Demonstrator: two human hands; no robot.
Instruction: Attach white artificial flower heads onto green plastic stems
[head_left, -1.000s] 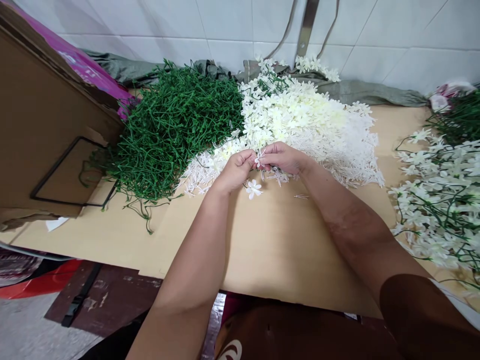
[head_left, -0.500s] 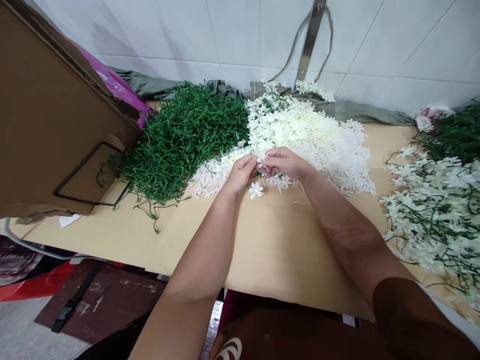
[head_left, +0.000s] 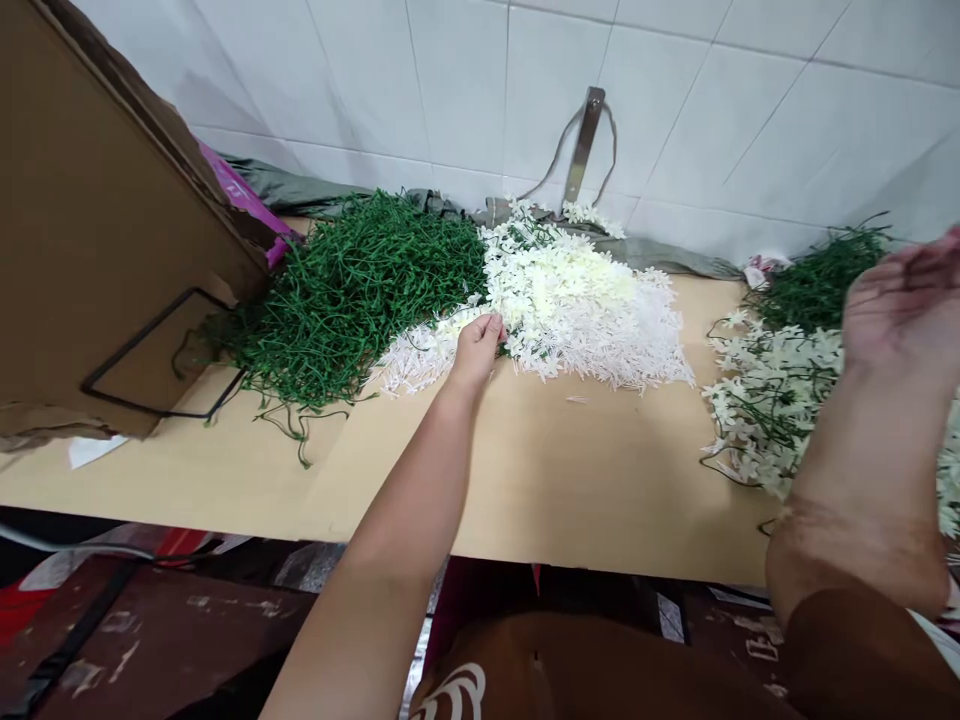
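Note:
My left hand (head_left: 478, 348) reaches to the front edge of a heap of white artificial flowers (head_left: 551, 285). Its thumb and fingers are pinched together, and whatever lies between them is hidden. To its left is a big tangle of green plastic stems (head_left: 382, 270). My right hand (head_left: 904, 300) is raised at the right edge, palm turned up and blurred. The fingers look stretched out and partly leave the picture; no object shows in the palm. Below and behind it lies a pile of white flowers on green stems (head_left: 780, 390).
A tall cardboard box (head_left: 112, 220) with a black wire frame (head_left: 161, 350) stands at the left. Tan cardboard (head_left: 585, 480) covers the table. A tiled wall (head_left: 457, 80) with a metal strip (head_left: 583, 150) rises behind. More green stems (head_left: 817, 275) lie at the far right.
My right hand has left the left hand and swung up to the far right. A white flower below the hands is gone from the cardboard. The view has shifted rightward.

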